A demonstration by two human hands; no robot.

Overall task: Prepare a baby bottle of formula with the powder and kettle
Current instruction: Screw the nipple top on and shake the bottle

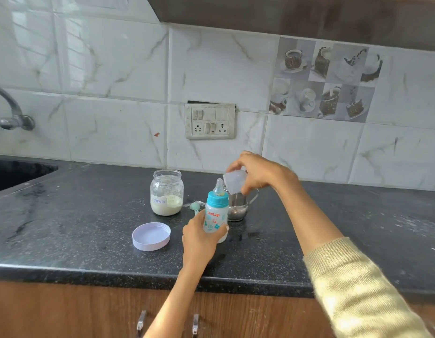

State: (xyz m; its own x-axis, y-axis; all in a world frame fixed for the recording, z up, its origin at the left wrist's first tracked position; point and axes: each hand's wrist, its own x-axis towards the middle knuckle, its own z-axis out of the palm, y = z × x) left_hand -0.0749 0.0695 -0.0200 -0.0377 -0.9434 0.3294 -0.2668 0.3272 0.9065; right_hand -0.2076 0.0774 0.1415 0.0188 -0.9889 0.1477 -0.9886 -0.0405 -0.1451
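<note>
A baby bottle (216, 217) with a blue collar and clear teat stands upright on the black counter (89, 228). My left hand (199, 236) grips its lower body. My right hand (256, 173) pinches the bottle's clear cap (233, 181), tilted, just right of and above the teat. A glass jar (166, 192) of white formula powder stands open to the left. Its pale lilac lid (151, 236) lies upside down in front of it. A small green scoop (195, 207) lies between jar and bottle. A steel kettle-like jug (237, 207) stands behind the bottle, partly hidden.
A sink (16, 174) is sunk in the counter at far left, with a tap (11, 115) on the tiled wall above it. A switch and socket plate (210, 121) is on the wall behind. Some white powder is spilt near the scoop. Drawer handles (167, 323) show below the counter edge.
</note>
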